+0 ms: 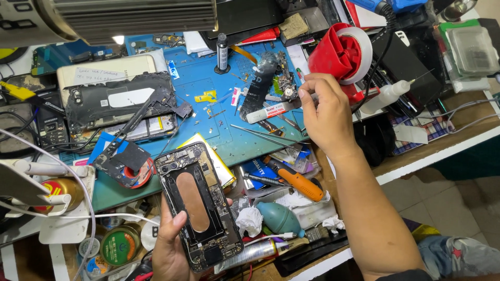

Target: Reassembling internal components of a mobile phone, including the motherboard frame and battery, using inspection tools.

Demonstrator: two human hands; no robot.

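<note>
Below, left hand (169,250) gripping opened phone (199,205), fingers wrapped

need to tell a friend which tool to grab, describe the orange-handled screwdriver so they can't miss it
Start at the blue work mat in the middle of the bench and go to its lower right edge, below the right hand. The screwdriver lies there slantwise on the clutter, just above a teal rubber blower. It is the only tool with a bright orange handle.
</note>
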